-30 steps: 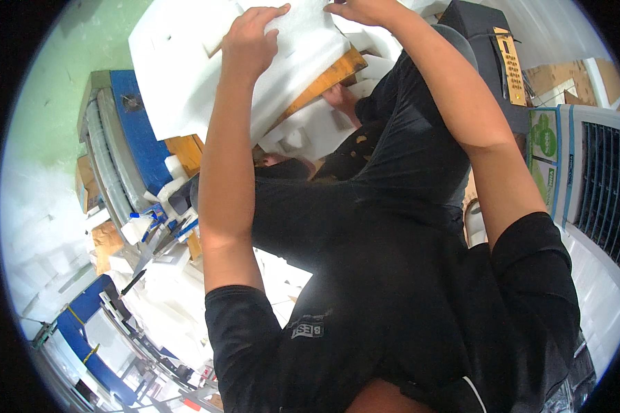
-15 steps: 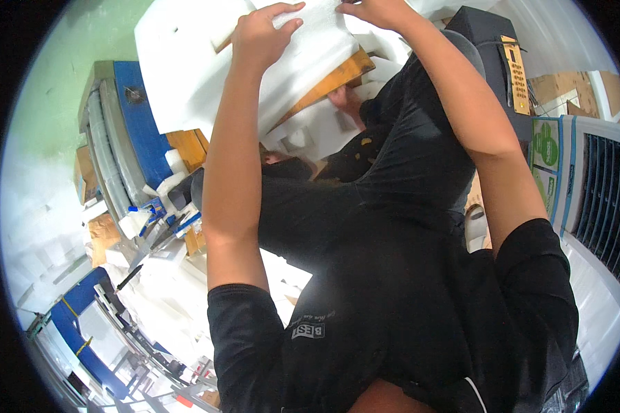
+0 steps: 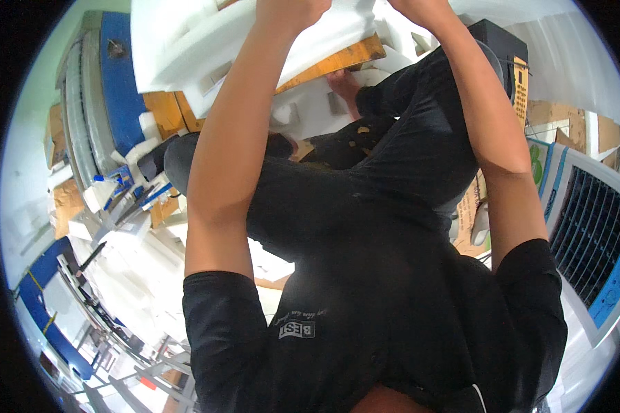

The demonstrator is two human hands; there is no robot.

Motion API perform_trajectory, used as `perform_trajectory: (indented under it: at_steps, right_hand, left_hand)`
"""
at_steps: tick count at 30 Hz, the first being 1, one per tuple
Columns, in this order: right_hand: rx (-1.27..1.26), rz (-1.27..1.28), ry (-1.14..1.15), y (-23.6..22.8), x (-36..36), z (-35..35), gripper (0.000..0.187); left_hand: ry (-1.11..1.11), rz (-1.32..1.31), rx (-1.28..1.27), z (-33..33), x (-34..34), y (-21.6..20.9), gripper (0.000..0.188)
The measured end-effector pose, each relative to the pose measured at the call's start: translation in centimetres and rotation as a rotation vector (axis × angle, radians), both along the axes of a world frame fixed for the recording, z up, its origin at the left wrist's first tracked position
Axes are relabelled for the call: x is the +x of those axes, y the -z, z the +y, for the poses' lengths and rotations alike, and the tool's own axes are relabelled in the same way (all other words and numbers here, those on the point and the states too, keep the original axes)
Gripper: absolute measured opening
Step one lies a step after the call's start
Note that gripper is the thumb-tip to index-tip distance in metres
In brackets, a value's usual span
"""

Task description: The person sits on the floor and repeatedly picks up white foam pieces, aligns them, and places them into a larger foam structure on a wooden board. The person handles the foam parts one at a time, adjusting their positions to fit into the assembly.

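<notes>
- While both arms reach up and forward, the left hand (image 3: 286, 12) presses on the upper face of a big white foam block (image 3: 186, 48), its fingers mostly cut off by the top edge of the view, so whether they curl over the foam or lie flat I cannot tell.
- The right hand (image 3: 420, 8) is at the same top edge, just across from the left hand, on or against the foam; its grip is hidden too.
- The foam block lies under and ahead of both hands, spreading out to the left of the left hand, and it rests over a wooden board (image 3: 331, 63) just below the hands.
- Judged by its look, the foam is light for its bulk and fairly stiff, yet it will dent under fingertips and may snap or crumble at the thin moulded ribs and cut-outs.
- Its skin looks matte, so slipping seems unlikely; its breadth is the greater nuisance.
- Best hold, I think: two flat palms on opposite thick edges, well apart, not pinching the thin lips.
- Below the hands, nearer the body, are the person's black trousers (image 3: 365, 186); a bare foot (image 3: 344, 86) shows beneath the board.
- Right of the right hand stands a white and blue air cooler (image 3: 592, 234); far left of the left hand lie foam scraps (image 3: 117, 234) on the floor.
</notes>
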State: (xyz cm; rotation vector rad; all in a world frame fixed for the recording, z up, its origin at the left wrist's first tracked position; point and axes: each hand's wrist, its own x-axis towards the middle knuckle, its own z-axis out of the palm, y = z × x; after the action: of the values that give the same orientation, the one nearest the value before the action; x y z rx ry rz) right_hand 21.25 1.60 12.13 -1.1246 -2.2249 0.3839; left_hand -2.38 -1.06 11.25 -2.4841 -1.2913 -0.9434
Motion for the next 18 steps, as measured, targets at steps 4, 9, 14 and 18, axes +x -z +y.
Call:
perform_trajectory:
  at_steps: [4, 9, 14, 18]
  right_hand:
    - [0.053, -0.084, 0.042, 0.1, 0.1, 0.2, 0.016]
    - [0.066, -0.14, 0.051, 1.1, 0.5, 0.1, 0.023]
    - [-0.082, -0.047, 0.068, 0.4, 0.5, -0.1, 0.029]
    - [-0.096, 0.096, 0.104, 1.8, 1.2, 0.7, 0.038]
  left_hand:
    - [-0.106, 0.016, -0.195, -0.9, 1.1, -1.5, 0.033]
    - [-0.164, -0.089, -0.392, -1.9, 0.9, -3.7, 0.034]
    - [-0.154, -0.121, -0.484, -1.8, 0.5, -4.3, 0.046]
    - [-0.034, -0.156, -0.411, -1.6, -1.5, -4.2, 0.057]
